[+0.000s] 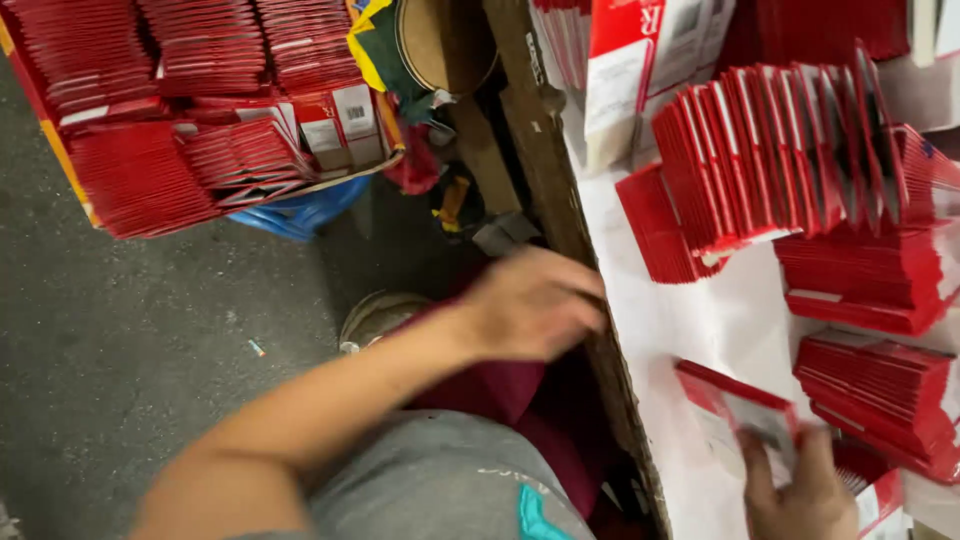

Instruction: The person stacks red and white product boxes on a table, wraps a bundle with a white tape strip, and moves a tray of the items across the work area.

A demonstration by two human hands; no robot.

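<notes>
My left hand (535, 303) hovers at the worn wooden edge of the table (560, 215), blurred by motion, fingers curled; I cannot tell whether it holds anything. At the bottom right, my right hand (805, 490) grips a small stack of flat red and white cartons (735, 402) lying on the white table top (690, 320). Stacks of the same flat red cartons (780, 150) fan out above it, and more stacks (870, 390) lie just to its right.
A cardboard box (200, 110) packed with red cartons stands on the grey floor (120, 340) at the upper left, with a blue bag (300, 212) under it. A round cardboard disc (440, 40) and dark clutter lie beside the table. Maroon cloth (520, 395) is below my left hand.
</notes>
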